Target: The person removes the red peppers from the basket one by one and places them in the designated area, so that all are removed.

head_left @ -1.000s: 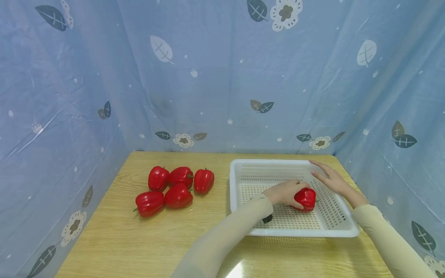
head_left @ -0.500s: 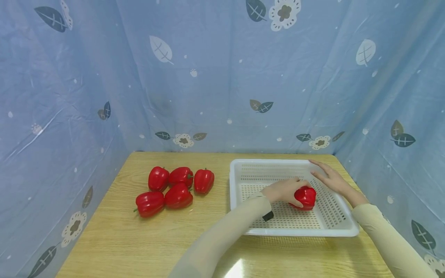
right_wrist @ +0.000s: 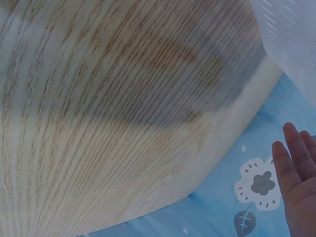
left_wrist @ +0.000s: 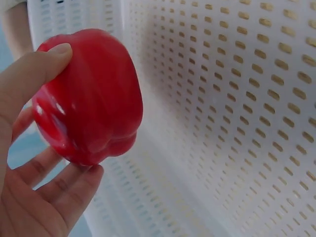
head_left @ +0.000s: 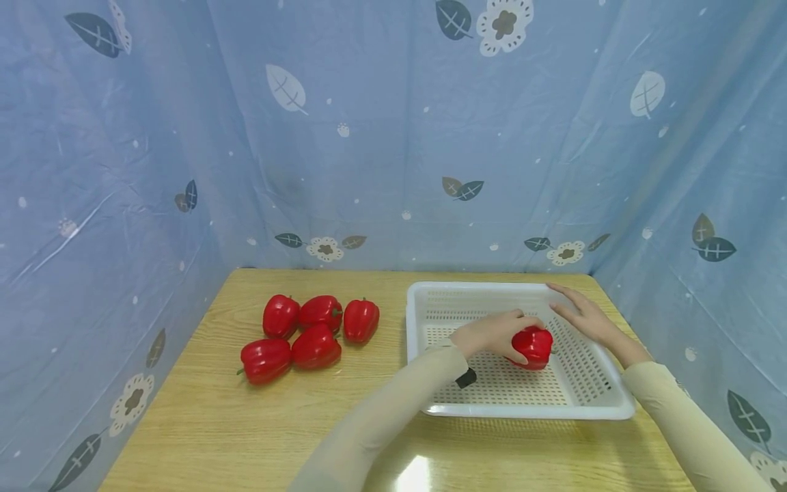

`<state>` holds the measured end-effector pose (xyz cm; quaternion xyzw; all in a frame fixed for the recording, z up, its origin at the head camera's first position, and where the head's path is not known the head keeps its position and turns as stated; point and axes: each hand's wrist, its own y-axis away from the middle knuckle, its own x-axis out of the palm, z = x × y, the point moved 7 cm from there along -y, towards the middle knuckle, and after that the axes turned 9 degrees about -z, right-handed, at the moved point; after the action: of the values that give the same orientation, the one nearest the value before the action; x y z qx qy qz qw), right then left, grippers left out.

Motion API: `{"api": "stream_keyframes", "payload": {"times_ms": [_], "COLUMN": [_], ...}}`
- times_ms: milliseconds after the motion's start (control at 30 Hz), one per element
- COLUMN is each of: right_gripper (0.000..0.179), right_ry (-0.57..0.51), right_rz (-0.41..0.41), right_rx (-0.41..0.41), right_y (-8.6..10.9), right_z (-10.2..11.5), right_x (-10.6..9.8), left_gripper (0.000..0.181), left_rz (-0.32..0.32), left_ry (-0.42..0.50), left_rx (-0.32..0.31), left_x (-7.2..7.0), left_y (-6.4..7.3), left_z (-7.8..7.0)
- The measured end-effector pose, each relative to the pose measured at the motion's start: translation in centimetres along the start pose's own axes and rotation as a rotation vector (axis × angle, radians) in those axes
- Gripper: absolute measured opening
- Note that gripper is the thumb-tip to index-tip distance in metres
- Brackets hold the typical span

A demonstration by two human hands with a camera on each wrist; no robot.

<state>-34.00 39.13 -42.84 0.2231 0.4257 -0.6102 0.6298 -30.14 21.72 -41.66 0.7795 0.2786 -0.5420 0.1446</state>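
Inside the white perforated plastic basket point(head_left: 467, 412), my left hand point(head_left: 490, 333) grips a red bell pepper point(head_left: 533, 348). In the left wrist view the thumb lies on one side of the bell pepper point(left_wrist: 94, 98) and the fingers curl round the other, close over the basket's slotted floor point(left_wrist: 237, 79). My right hand point(head_left: 588, 320) rests at the basket's right rim with its fingers extended. From the right wrist view, that hand point(right_wrist: 302, 192) shows straight fingers and an open palm, holding nothing.
Several more red bell peppers point(head_left: 315, 347) lie grouped on the wooden table point(head_left: 233, 437), left of the basket. Blue patterned curtains point(head_left: 369, 137) enclose the table's back and sides. A small black piece point(head_left: 466, 378) shows under the left wrist.
My left hand has drawn slightly leftward within the basket, and the bell pepper in its grip has moved left with it. My right hand has stayed at the rim.
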Motion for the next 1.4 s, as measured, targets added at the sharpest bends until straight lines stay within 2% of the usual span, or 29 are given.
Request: {"api": "stream_keyframes", "payload": {"times_ms": [367, 833, 1033, 1400], "right_gripper": [0.057, 0.056, 0.056, 0.057], "right_ry": [-0.006, -0.012, -0.018, -0.007], "right_rz": [0.006, 0.0, 0.005, 0.01], "right_rx": [0.01, 0.02, 0.011, 0.033], "right_y": [0.0, 0.0, 0.0, 0.1], "right_z": [0.1, 0.1, 0.1, 0.1], "right_x": [0.1, 0.1, 0.2, 0.1], "left_gripper": [0.066, 0.067, 0.069, 0.071], "left_rz": [-0.074, -0.149, -0.176, -0.23], "left_ry": [0.065, 0.131, 0.13, 0.184], "left_rx": [-0.005, -0.013, -0.027, -0.029], "left_x": [-1.5, -3.6, -4.4, -5.9], "left_y": [1.0, 2.8, 3.8, 5.9], "left_z": [1.5, 2.6, 2.9, 3.5]}}
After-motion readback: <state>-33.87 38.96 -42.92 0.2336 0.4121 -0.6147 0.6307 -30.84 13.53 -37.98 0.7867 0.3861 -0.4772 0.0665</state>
